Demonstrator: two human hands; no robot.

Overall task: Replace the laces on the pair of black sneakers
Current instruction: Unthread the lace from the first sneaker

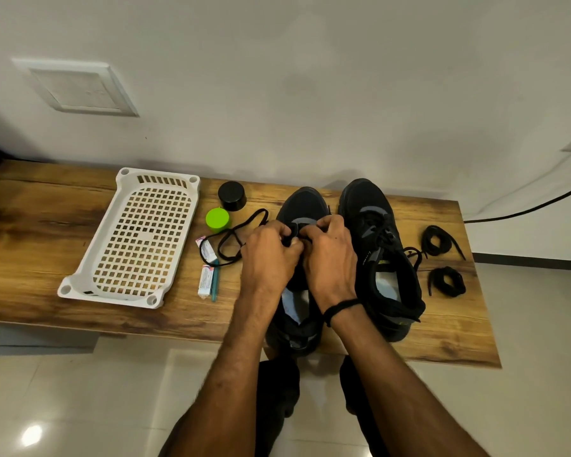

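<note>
Your wooden desk carries a white perforated basket at the left. Two black sneakers stand side by side, toes toward the wall: the left sneaker under your hands, the right sneaker just beside it. Your left hand and right hand meet over the left sneaker's eyelets, fingers curled and pinching its black lace, which trails left in loops. Two coiled laces lie at the right. A black cap, a green cap and two small tubes lie between basket and sneakers.
</note>
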